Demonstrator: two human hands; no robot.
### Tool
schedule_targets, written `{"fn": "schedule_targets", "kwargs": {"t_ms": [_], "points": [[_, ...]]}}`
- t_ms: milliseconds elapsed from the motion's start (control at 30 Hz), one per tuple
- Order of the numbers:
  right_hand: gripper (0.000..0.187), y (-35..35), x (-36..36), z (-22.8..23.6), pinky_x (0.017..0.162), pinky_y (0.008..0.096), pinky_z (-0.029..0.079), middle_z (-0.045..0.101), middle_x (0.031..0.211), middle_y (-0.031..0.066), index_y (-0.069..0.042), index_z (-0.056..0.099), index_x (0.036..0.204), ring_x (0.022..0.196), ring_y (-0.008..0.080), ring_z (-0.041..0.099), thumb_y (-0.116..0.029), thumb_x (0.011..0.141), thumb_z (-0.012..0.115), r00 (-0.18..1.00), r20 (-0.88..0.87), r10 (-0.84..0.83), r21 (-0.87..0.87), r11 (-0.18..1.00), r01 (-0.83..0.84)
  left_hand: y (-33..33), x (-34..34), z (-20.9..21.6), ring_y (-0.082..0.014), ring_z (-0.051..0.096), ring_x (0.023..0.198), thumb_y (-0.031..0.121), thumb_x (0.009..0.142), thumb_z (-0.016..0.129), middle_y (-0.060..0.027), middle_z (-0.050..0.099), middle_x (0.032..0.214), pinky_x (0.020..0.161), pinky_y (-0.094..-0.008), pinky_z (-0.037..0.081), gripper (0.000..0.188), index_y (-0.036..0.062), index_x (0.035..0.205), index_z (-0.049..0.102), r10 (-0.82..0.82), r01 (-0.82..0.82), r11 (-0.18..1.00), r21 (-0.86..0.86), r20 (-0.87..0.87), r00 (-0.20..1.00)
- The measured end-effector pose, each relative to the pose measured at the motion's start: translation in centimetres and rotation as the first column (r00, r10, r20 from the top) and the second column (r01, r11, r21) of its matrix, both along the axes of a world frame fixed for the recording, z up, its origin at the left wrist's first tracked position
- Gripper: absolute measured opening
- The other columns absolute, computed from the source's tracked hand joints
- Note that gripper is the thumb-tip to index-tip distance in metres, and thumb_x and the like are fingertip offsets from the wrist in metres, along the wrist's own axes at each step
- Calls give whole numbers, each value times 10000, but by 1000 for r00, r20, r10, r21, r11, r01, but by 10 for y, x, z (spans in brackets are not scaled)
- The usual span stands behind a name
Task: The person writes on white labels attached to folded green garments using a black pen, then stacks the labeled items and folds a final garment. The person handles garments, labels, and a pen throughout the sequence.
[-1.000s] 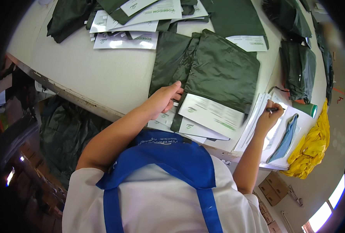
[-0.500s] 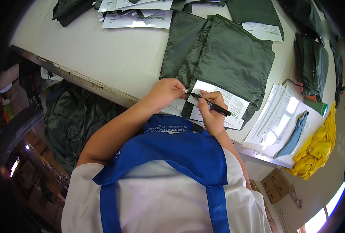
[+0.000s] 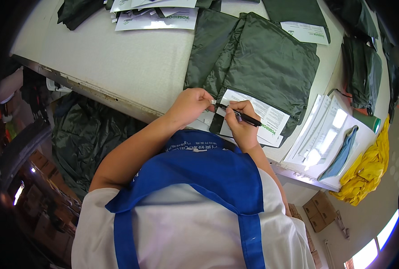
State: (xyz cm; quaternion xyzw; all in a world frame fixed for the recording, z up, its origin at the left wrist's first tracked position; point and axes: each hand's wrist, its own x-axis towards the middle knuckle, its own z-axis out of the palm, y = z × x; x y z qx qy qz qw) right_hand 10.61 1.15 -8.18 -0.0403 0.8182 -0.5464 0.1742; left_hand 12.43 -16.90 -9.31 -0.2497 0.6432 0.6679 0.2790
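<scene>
My left hand pinches a small white tag near the table's front edge. In my right hand is a black pen, its tip pointing left and touching or very near the tag. Just beyond both hands lies a dark green, shiny fabric piece, folded flat, perhaps a garment or pouch. A white printed card lies along its near edge, partly covered by my right hand. The fingertips of my left hand hide part of the tag.
More dark green pieces with white cards are stacked at the far side. To the right are paper sheets, a blue cloth strip, a green roll and crumpled yellow fabric. Dark fabric hangs below the table's left edge.
The pen and my right hand have shifted slightly left, bringing the tip closer to the tag. My left hand stays nearly in place, still pinching it.
</scene>
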Motion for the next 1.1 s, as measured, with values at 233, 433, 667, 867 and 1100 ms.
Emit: {"fn": "schedule_targets", "kwargs": {"t_ms": [233,433,667,867,1100], "points": [[125,20,-32,8,697,253,475,637,767,56,-16,568,922,705,117,594,-48,827,644,979,-196,-63,-66,997,51,-1,9,-12,-130,574,566,107,850,544,-90,685,777,526,-306,418,132,-13,868,598,-248,212,960,-182,-211,945],[242,80,-205,7,793,280,467,626,937,129,-27,547,1085,868,194,610,-168,895,600,748,-640,-175,27,968,249,10,-38,43,-307,617,671,160,824,578,-122,621,737,593,-384,486,392,128,1211,525,-558,268,712,-649,-291,777],[725,140,-372,-36,873,400,456,583,1111,246,-13,378,1236,1043,381,575,-407,742,732,844,-446,-300,519,681,516,33,-41,33,-266,633,687,235,862,529,-85,640,800,594,-405,495,452,124,1299,497,-884,574,254,-778,55,465],[606,128,-415,-25,832,367,476,629,1045,184,-23,497,1152,989,322,610,-300,688,772,898,-422,-122,710,572,411,26,-42,37,-270,634,719,220,868,518,-80,641,824,615,-400,501,415,146,1277,521,-854,595,330,-733,37,519],[385,125,-414,96,679,270,456,605,953,65,-3,588,1056,803,150,555,-50,716,764,732,-555,-395,-96,905,415,22,-48,39,-278,636,743,217,869,523,-87,646,833,639,-406,507,374,166,1238,558,-830,593,404,-697,-6,558]]}}
